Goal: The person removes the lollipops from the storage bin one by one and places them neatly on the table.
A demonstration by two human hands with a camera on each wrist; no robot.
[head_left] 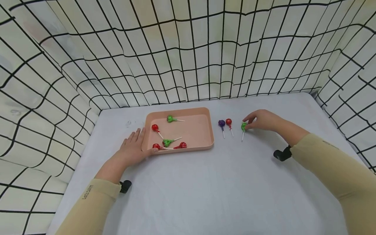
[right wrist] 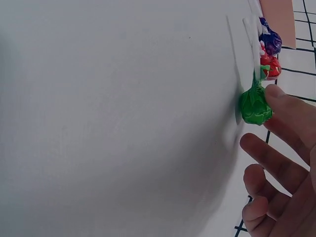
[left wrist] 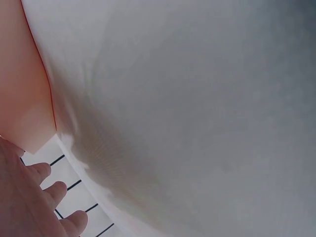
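Observation:
My right hand [head_left: 265, 120] pinches the wrapped head of a green lollipop [head_left: 243, 126] between thumb and index finger, its white stick pointing toward me. In the right wrist view, the thumb lies against the green wrapper and the other fingers are spread loosely. Left of it lie a red lollipop [head_left: 228, 122] and a purple lollipop [head_left: 221, 124], side by side on the table. My left hand [head_left: 133, 149] rests with straight fingers along the left side of a peach tray [head_left: 195, 129], thumb at its front rim. Several red and green lollipops, including a green one [head_left: 170, 119], lie inside the tray.
A white cloth covers the table [head_left: 188, 192]. Black wire grid panels [head_left: 194, 62] over pale sheeting rise behind it and along both sides. A black wrist strap part [head_left: 282, 154] sticks out below my right cuff, another [head_left: 125, 186] beside my left cuff.

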